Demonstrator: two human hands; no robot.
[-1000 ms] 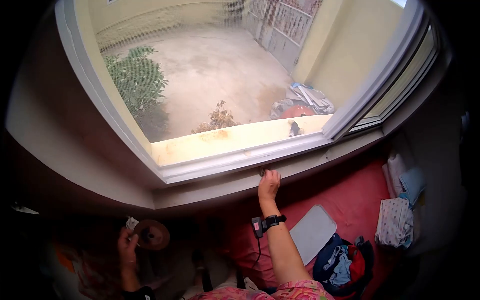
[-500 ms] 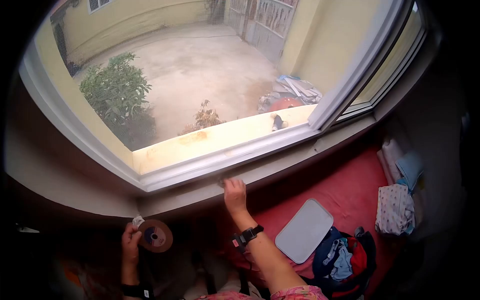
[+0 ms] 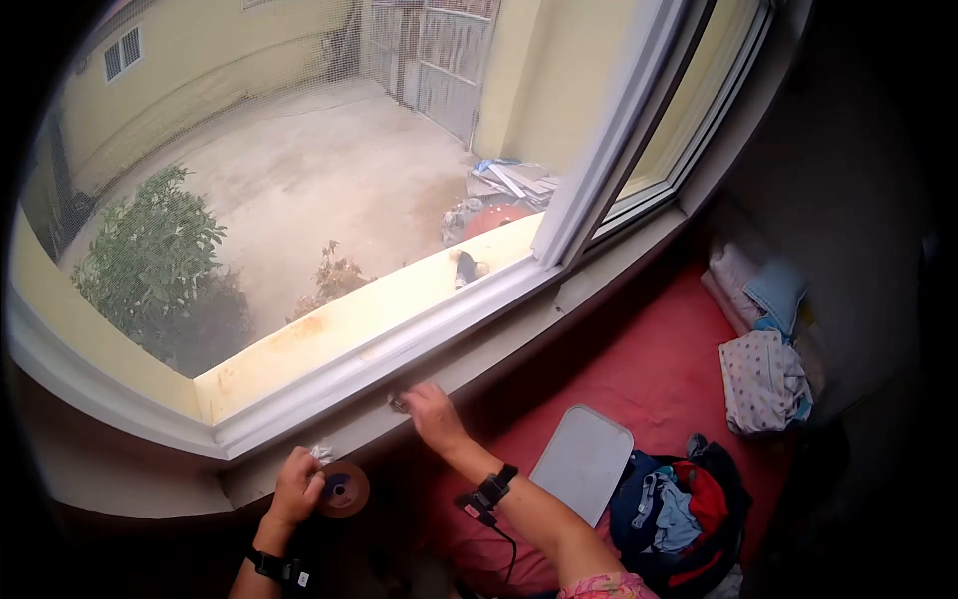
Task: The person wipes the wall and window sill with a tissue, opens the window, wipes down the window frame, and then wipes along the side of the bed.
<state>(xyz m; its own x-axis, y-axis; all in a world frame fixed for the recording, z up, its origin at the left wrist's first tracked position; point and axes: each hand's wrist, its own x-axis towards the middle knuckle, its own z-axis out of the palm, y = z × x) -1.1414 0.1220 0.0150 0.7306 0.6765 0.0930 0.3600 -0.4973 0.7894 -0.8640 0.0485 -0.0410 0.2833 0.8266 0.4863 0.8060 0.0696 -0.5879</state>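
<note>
My left hand (image 3: 296,486) is closed at the lower left, near the window ledge (image 3: 344,431). It grips a flat brown disc (image 3: 351,496) with a printed label round a small centre hole. A crumpled white piece (image 3: 321,453), perhaps paper or plastic, sticks up from the same hand. Over the ledge, my right hand (image 3: 434,414) is closed in a pinch at a small dark item (image 3: 399,403), too small to name. Both wrists carry black straps with a small device.
Above the ledge is a screened window (image 3: 384,349) facing a yard. On the red cover (image 3: 639,369) to the right lie a pale grey tray (image 3: 581,459), a dark bag (image 3: 631,514) with clothes, and folded fabrics (image 3: 763,379). A dark object (image 3: 465,268) sits on the outer sill.
The view has turned, so the window and bed have shifted left. My left hand with the disc has risen closer to the ledge. My right hand stays at the ledge, still pinching.
</note>
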